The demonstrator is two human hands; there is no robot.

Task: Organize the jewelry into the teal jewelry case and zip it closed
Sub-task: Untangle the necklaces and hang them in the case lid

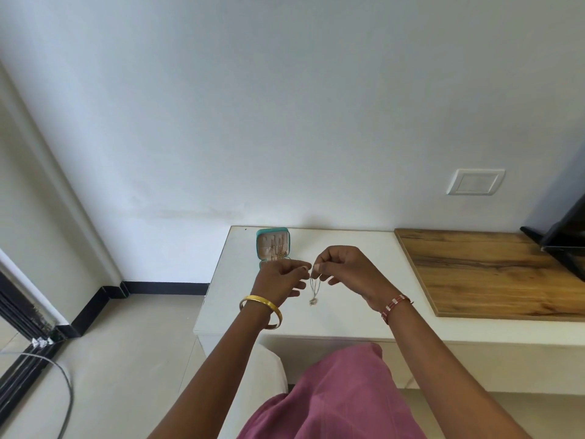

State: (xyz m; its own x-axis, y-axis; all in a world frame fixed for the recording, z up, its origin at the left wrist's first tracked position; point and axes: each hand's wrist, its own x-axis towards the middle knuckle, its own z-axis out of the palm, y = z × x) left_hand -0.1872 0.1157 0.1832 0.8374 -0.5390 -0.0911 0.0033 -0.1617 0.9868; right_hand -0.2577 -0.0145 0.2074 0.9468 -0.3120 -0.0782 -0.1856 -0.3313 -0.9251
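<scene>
Both hands pinch thin necklace: my left hand point(280, 277) and right hand point(343, 267) grip top of necklace point(314, 288), chain hanging vertical, pendant lowest, just right of open teal jewelry case point(273, 245) on white table point(348, 245).

It was a room in a home: plain white walls point(253, 106), a tiled floor point(126, 359) with black skirting point(164, 288), a low white cabinet point(348, 248) and a wall switch plate point(474, 182).
</scene>
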